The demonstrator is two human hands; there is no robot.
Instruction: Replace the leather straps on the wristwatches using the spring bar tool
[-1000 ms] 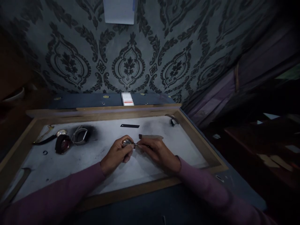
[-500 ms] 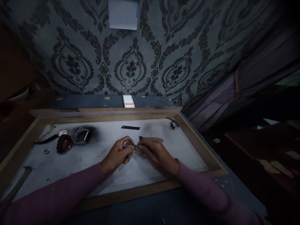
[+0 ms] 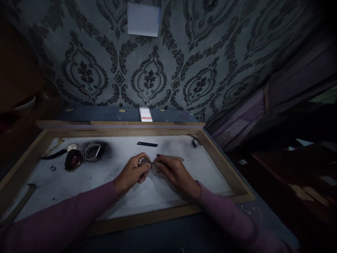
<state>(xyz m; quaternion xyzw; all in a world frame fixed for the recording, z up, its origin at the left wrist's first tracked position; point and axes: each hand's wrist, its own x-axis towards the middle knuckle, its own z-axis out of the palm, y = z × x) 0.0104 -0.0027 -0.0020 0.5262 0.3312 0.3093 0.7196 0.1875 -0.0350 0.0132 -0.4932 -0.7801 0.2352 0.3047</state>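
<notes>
My left hand (image 3: 132, 172) is closed around a round watch case (image 3: 143, 161) with a shiny metal rim, held above a wood-framed tray. Close beside it, my right hand (image 3: 177, 171) pinches a small, thin piece (image 3: 152, 162) at the watch's right edge. Its kind is too small and dark to make out, and the fingers cover most of it. The fingertips of both hands nearly meet there. Behind my right hand lies a flat greyish strip (image 3: 179, 159), partly hidden. Further back on the white tray floor rests a flat black blade-like strip (image 3: 147, 144).
Along the left of the wooden tray (image 3: 147, 129) lie a gold-faced watch (image 3: 72, 147), a dark watch with a reddish face (image 3: 73, 160) and a grey band (image 3: 92, 151). A small watch (image 3: 195, 143) sits in the far right corner. A curved strap (image 3: 25, 200) lies near left.
The whole view has shifted slightly. Both hands keep their hold near the watch case. The right fingers have moved a little, and a thin bright edge now shows between the fingertips.
</notes>
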